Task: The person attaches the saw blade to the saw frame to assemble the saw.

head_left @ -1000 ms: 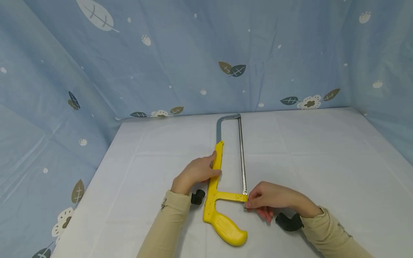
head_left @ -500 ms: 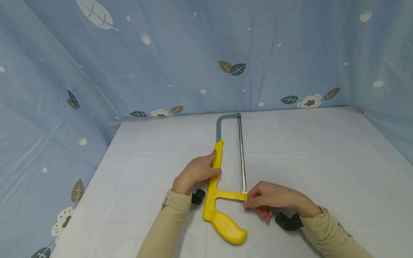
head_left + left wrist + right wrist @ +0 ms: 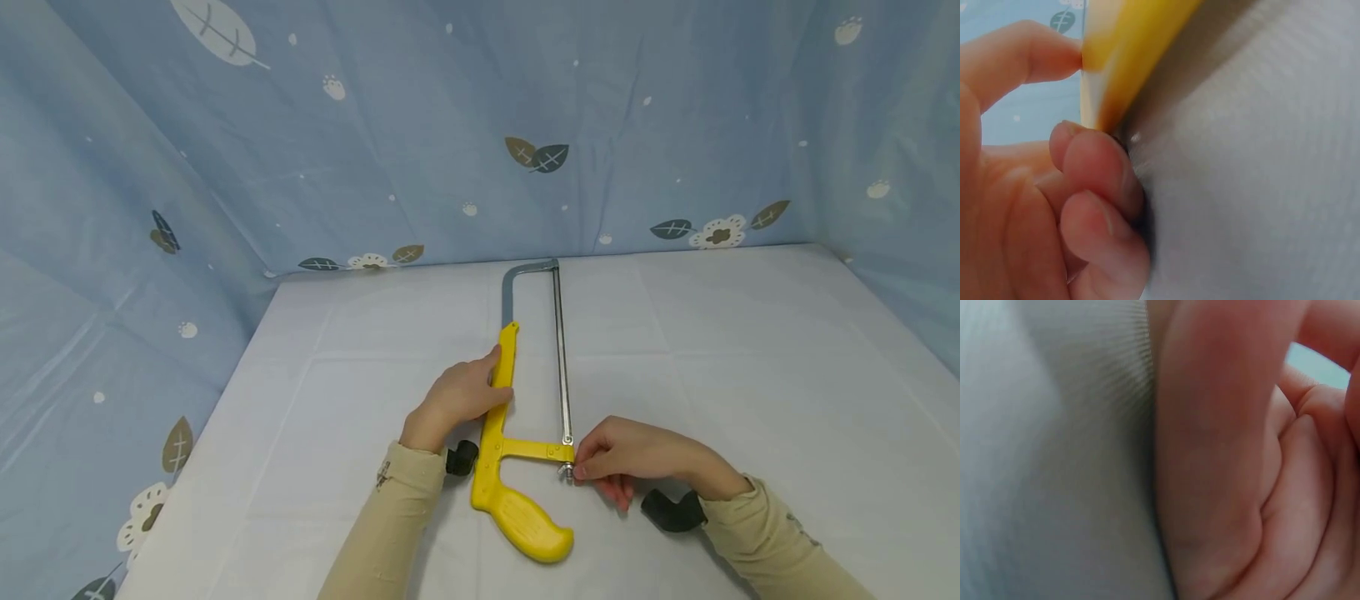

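Note:
A yellow-handled hacksaw (image 3: 507, 433) lies flat on the white table (image 3: 750, 375), its steel frame (image 3: 510, 287) and blade (image 3: 560, 358) pointing away from me. My left hand (image 3: 459, 398) grips the yellow back bar of the hacksaw (image 3: 1125, 59), thumb on one side and curled fingers (image 3: 1094, 181) on the other. My right hand (image 3: 630, 460) pinches the small metal nut (image 3: 566, 472) at the blade's near end, below the yellow crossbar. The right wrist view shows only my curled fingers (image 3: 1229, 456) close up over the cloth.
Blue cloth with leaf and flower prints (image 3: 540, 157) hangs as walls behind and at both sides of the table. Black wrist-camera mounts (image 3: 670, 510) sit at each cuff. The table cloth spreads bare to the left, right and far side of the saw.
The right fingertips have shifted slightly at the blade's near end, so the metal nut now shows between them. The left hand and the saw stay where they were.

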A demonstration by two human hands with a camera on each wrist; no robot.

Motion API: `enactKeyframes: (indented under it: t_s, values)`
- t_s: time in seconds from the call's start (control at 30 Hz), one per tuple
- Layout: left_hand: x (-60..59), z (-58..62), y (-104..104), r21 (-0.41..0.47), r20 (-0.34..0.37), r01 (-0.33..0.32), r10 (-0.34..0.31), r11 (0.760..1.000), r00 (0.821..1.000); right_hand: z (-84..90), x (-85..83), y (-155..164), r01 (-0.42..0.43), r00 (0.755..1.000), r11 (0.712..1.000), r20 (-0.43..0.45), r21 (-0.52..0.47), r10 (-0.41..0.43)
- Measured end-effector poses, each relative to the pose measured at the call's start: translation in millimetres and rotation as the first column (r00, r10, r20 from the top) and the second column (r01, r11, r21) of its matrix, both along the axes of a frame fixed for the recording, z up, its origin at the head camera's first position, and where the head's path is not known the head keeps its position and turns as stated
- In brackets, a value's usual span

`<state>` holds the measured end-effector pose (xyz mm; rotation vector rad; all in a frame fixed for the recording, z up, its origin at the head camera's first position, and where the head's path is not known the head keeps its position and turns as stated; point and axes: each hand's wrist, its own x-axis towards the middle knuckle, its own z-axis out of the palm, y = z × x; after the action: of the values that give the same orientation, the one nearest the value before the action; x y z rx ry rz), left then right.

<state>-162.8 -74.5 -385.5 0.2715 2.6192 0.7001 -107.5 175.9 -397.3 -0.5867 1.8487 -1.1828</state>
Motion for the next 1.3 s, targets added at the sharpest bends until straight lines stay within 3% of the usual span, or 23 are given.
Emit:
enactKeyframes:
  t_s: [0.4,0.83,1.07,1.3]
  values:
    - [1.6,1.7,2.3,0.002,-0.009,-0.033,0.033,0.999,0.999,0.7,1.3,-2.3,0.007,0.996,1.000,-0.084,0.013,-0.006]
    - [2.1,2.8,3.0,0.010,-0.026,-0.039,0.039,0.999,0.999,-2.1,-1.5,-0.7,0.064,0.994,0.997,-0.096,0.030,-0.061]
    - [1.4,1.6,2.0,0.025,-0.020,-0.041,0.041,0.999,0.999,-1.1,-3.7,1.9,0.105,0.991,0.991,-0.096,0.089,-0.096]
    - [0.4,-2.3,2.2,0.018,-0.010,-0.048,0.048,0.999,0.999,0.0,-3.5,3.7,0.064,0.994,0.996,-0.096,0.065,-0.058]
